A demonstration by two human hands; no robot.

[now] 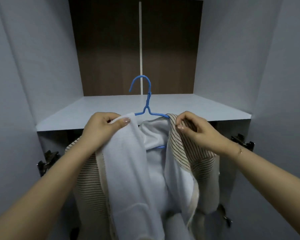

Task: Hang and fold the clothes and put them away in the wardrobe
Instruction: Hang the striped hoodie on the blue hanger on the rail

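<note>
Inspector: Presently, the striped garment [194, 153] hangs on the blue hanger [146, 108], held up in front of the open wardrobe, with its pale lining turned toward the camera. The hanger's long axis runs left to right, level with the front edge of the shelf [111, 108]. Its hook points upward and curls over to the left.

Clerk: And the hands?

Inspector: One at each shoulder. The left hand [104, 129] grips the pale collar edge at the hanger's left end, fingers curled round the fabric. The right hand [192, 126] pinches the striped edge at the right end, thumb against forefinger. Both sit equally close; neither holds the hook.

Clerk: Where does the garment lie from them?

Inspector: Directly below and between them, hanging down in front of the lower compartment. The hook stands above and between the hands, in front of the dark back panel [111, 49].

Clerk: A rail?

Inspector: None visible. In my judgement, the hook must be brought to a rail crosswise to its curl; where that rail lies, I cannot tell. Door hinges [242, 141] show at both sides.
</note>
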